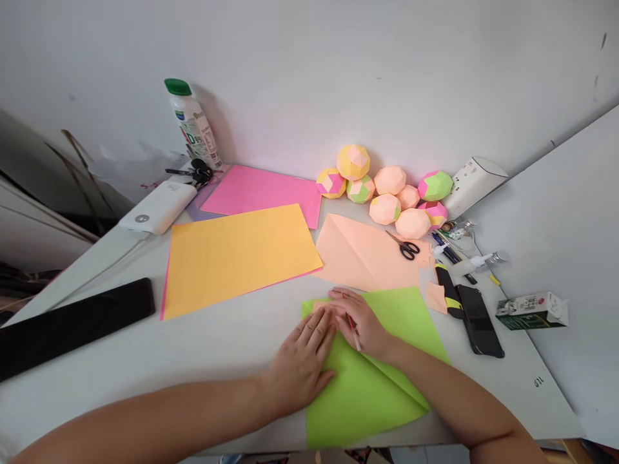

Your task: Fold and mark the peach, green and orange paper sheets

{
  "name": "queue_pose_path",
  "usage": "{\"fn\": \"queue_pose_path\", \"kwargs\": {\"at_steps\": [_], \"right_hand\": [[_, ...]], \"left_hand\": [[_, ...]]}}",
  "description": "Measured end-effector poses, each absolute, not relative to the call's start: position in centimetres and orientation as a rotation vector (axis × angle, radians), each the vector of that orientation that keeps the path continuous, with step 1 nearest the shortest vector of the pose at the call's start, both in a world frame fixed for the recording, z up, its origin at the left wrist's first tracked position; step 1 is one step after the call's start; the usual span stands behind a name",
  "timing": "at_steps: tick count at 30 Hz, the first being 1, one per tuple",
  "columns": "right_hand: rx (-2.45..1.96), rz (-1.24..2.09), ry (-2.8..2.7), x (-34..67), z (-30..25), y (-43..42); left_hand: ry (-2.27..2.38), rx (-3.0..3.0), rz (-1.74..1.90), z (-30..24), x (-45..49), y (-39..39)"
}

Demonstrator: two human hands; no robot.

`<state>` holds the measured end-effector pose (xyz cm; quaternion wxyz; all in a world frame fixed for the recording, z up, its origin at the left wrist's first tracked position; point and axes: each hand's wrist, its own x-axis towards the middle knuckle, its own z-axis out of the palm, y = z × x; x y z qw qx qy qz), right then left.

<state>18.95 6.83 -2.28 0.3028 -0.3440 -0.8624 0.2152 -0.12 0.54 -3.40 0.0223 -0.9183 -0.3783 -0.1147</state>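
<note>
A bright green paper sheet [355,406] with a diagonal crease lies on the table in front of me. My left hand [304,361] rests flat on its left part, fingers stretched out and thumb apart. Under the fingertips of both hands is a small peach paper piece [319,305], mostly covered. My right hand [362,322] is curled around a thin pen [353,330] with a red section and a clear end, at the upper middle of the green sheet. The pen's tip is hidden by the fingers.
Yellow paper [242,258], pink paper [265,193] and a creased peach sheet [358,251] with black scissors [409,249] lie behind. Faceted paper balls [353,162] line the wall. A phone [480,320] and small carton [532,310] are right; a power bank [157,206] and bottle [196,125] left.
</note>
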Motion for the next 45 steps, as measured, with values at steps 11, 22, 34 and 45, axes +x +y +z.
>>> {"fn": "queue_pose_path", "kwargs": {"at_steps": [11, 22, 34, 45], "right_hand": [[-1.041, 0.368, -2.356, 18.3, -2.8, 7.7], [-1.201, 0.152, -2.321, 16.9, -3.1, 8.5], [-0.954, 0.121, -2.584, 17.2, -1.9, 6.7], [-0.928, 0.293, -2.527, 17.0, -2.4, 6.8]], "left_hand": [[-1.313, -2.93, -0.294, -3.7, -0.7, 1.5], [-1.423, -2.913, -0.201, -3.8, -1.3, 2.3], [-1.361, -2.997, 0.001, -2.9, -1.9, 2.2], [-1.488, -2.906, -0.102, -2.9, -1.5, 1.1]]}}
